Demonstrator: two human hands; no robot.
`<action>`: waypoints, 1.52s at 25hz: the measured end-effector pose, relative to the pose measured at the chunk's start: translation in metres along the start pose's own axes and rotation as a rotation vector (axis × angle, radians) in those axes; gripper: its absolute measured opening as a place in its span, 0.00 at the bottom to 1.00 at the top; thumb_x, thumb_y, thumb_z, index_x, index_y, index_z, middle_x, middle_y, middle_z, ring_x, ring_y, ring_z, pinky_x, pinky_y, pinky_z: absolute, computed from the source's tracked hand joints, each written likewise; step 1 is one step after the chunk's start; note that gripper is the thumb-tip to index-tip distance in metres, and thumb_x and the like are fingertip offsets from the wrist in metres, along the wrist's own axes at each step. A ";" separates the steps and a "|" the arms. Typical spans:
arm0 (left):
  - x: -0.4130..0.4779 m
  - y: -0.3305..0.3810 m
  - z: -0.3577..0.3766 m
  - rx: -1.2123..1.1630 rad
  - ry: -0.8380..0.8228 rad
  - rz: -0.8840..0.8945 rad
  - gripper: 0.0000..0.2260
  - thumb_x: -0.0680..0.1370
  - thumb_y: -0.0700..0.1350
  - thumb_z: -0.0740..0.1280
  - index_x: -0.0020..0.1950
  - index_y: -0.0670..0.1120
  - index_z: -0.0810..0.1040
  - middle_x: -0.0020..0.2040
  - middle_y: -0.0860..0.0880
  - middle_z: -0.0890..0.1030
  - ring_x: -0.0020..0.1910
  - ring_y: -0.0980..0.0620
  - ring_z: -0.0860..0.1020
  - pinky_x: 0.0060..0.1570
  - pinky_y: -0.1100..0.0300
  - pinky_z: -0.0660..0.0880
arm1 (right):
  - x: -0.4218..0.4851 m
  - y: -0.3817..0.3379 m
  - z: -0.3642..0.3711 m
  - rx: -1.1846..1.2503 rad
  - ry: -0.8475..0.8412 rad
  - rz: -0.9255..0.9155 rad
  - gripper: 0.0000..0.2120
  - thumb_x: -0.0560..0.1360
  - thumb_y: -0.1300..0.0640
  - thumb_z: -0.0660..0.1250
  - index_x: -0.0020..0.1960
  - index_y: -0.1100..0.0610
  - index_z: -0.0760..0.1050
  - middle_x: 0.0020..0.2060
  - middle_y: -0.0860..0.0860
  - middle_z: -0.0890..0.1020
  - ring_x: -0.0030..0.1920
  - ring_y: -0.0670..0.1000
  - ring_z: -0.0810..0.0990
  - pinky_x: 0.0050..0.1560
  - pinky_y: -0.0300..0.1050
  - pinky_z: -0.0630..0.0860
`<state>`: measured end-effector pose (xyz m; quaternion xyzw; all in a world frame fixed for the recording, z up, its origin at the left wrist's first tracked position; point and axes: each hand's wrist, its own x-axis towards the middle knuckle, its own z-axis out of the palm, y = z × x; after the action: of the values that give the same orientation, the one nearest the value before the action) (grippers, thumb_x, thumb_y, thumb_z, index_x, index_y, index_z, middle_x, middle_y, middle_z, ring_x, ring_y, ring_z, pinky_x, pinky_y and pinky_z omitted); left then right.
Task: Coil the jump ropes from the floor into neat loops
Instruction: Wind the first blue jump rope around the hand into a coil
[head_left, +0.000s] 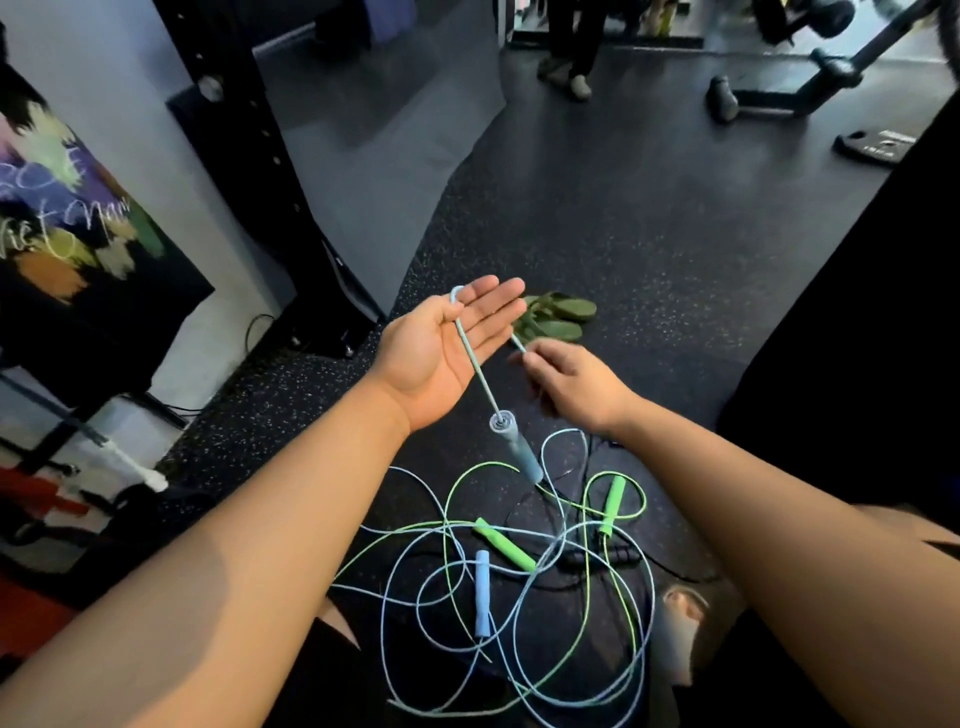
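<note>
Jump ropes: thin light-blue and bright green cords (383, 623) in a loose tangle on the black speckled rubber floor (623, 234), below both hands.
Left hand (447, 343): palm up, fingers straight; one light-blue cord (475, 358) hooks over by the thumb and runs down across the palm.
Right hand (566, 379): just beside the left, fingertips pinching that same cord.
Green sandals (556, 317): on the floor beyond the hands.
Hanging handle (514, 447): pale blue plastic, dangling from the cord below the left wrist, above the tangle.
</note>
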<state>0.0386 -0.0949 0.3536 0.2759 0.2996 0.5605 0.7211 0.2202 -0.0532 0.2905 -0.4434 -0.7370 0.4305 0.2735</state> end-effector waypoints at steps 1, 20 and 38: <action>0.002 0.003 -0.005 0.009 0.024 0.018 0.17 0.82 0.38 0.48 0.64 0.40 0.73 0.65 0.40 0.81 0.66 0.43 0.79 0.66 0.51 0.73 | 0.000 0.004 0.001 -0.049 -0.055 -0.002 0.10 0.84 0.54 0.58 0.54 0.55 0.77 0.32 0.52 0.79 0.28 0.46 0.75 0.33 0.42 0.74; 0.037 -0.049 -0.035 0.615 0.034 -0.194 0.10 0.75 0.39 0.59 0.42 0.41 0.79 0.37 0.45 0.81 0.40 0.47 0.80 0.46 0.55 0.73 | 0.006 -0.017 -0.032 -0.576 -0.067 -0.381 0.10 0.76 0.44 0.69 0.49 0.50 0.80 0.39 0.46 0.83 0.39 0.49 0.79 0.38 0.47 0.75; 0.009 -0.036 0.007 -0.040 0.003 -0.167 0.15 0.82 0.40 0.49 0.47 0.42 0.75 0.39 0.44 0.85 0.43 0.42 0.85 0.55 0.53 0.80 | 0.001 0.020 -0.030 -0.283 -0.074 -0.020 0.13 0.84 0.50 0.58 0.44 0.53 0.74 0.29 0.46 0.72 0.27 0.41 0.71 0.33 0.40 0.67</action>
<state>0.0686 -0.0948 0.3308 0.2349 0.3113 0.5047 0.7702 0.2517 -0.0361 0.2872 -0.4538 -0.8044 0.3357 0.1852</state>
